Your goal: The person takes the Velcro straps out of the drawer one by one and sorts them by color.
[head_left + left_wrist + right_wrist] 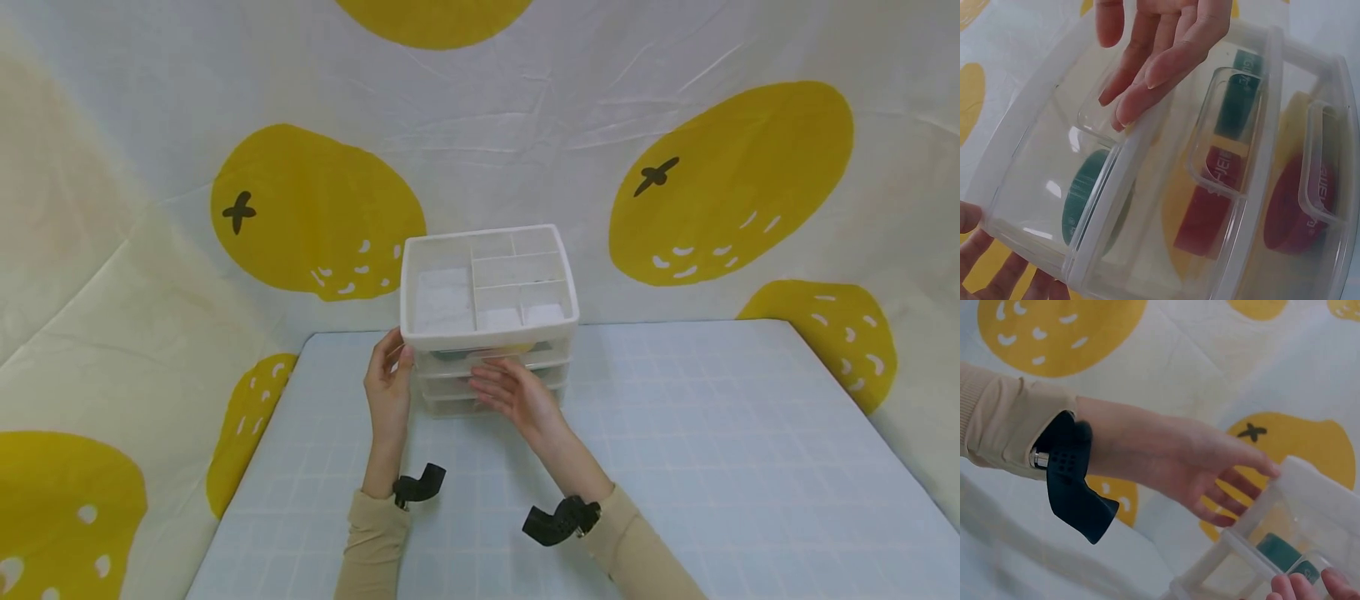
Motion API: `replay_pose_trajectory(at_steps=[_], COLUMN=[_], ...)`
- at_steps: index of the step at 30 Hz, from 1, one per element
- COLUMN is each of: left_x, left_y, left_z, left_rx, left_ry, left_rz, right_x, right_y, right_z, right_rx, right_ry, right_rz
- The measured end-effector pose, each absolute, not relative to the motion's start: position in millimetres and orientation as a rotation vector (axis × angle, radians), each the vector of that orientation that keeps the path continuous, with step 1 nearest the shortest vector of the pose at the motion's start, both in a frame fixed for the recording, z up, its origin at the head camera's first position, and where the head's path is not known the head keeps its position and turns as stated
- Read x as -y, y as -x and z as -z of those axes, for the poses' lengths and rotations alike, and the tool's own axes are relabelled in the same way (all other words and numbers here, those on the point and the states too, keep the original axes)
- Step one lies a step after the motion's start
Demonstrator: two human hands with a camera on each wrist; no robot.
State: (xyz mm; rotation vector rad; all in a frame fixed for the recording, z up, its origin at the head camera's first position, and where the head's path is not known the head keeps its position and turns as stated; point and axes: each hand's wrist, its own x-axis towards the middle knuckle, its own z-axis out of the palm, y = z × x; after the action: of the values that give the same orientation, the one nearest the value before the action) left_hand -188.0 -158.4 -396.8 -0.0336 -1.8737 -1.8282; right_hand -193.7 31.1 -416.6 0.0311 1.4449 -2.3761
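Observation:
A white drawer unit [480, 342] with three clear drawers stands at the back of the table. My left hand [388, 379] touches its left side near the top, thumb at the front corner and fingers extended along the side. In front of the drawers, my right hand [521, 396] has loosely extended fingers, which overlap the top drawer's handle in the left wrist view. Through the clear fronts show a round green object [1085, 194] in the top drawer, a green piece [1237, 106] and red piece [1207, 215] in the middle one, and a round red piece [1288, 219] in the lowest.
The unit's top is a shallow tray [442, 292] divided into several compartments. A pale blue checked cloth [712, 433] covers the table. Behind it hangs a white curtain [517, 167] with yellow fruit prints. Black camera mounts [558, 522] sit on both wrists.

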Motion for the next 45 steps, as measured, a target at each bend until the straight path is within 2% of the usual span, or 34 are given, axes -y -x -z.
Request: replay_pose_trajectory(at_steps=[45], left_x=[164.6], left_y=[188.2], left_z=[396.1], left_rx=[1.931], left_ry=[-0.066], left_rz=[1.990], right_x=[-39.3], right_y=[156.6], right_z=[425.6], right_rx=[-1.565], right_ry=[-0.033], right_rz=[2.352])
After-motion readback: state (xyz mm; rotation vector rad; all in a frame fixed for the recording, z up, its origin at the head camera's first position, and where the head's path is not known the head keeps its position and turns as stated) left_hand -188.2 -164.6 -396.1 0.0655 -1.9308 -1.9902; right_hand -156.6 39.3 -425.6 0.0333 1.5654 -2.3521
